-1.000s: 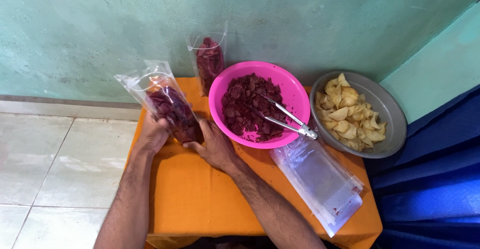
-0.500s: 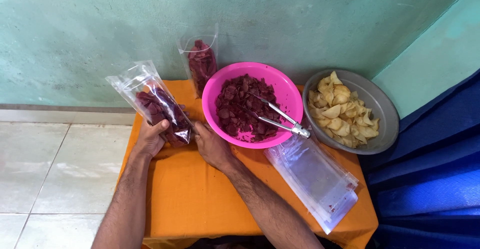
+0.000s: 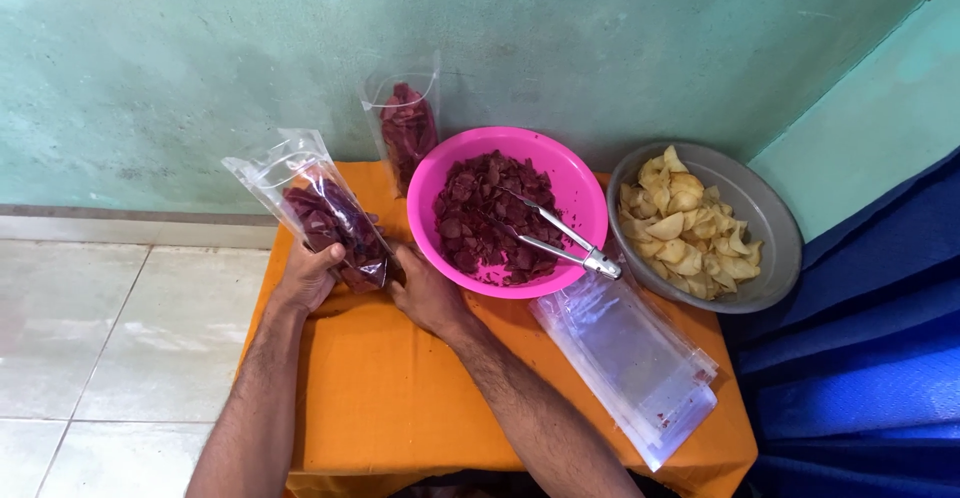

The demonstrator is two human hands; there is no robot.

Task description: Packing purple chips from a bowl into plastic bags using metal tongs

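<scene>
A clear plastic bag (image 3: 325, 208), partly filled with dark red chips, is being gripped from both sides above the near-left part of an orange-covered table (image 3: 400, 398). The bag is being held tilted, its open mouth leaning up and to the left and its filled bottom end resting down by the hands. The left hand (image 3: 308, 276) is being wrapped around the lower left side of the bag, with the thumb pressed on its front. The right hand (image 3: 425, 293) is being closed against the bag's lower right corner, the fingers being largely hidden beneath the plastic. Just beside the right hand, a pink bowl (image 3: 585, 193) is being used to hold a heap of the same dark red chips, and a pair of metal tongs (image 3: 560, 243) is being rested across that heap with its hinge end lying over the bowl's near-right rim. Behind the bowl, a second filled bag (image 3: 405, 128) is being propped upright against the green wall (image 3: 200, 58). To the right, a grey metal dish (image 3: 775, 218) of pale yellow chips is being kept, touching the pink bowl. A stack of empty clear bags (image 3: 635, 358) is being kept flat on the table in front of the dish and bowl.
</scene>
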